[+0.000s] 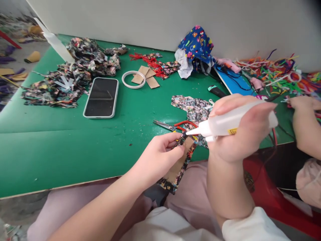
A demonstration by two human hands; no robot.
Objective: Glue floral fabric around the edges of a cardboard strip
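Observation:
My right hand is wrapped round a white glue bottle, held sideways. Its nozzle points left onto the top of a small piece of brown card backed with dark floral fabric. My left hand pinches that piece by its upper left edge, over my lap at the front edge of the green table. Red-handled scissors lie on the table just behind the nozzle, beside a flat floral fabric piece.
A phone lies face up at mid-left, next to a heap of floral fabric scraps. A white tape ring, brown card pieces, red tassels and a blue patterned cloth sit behind. Another person's hand works at the right among coloured strips.

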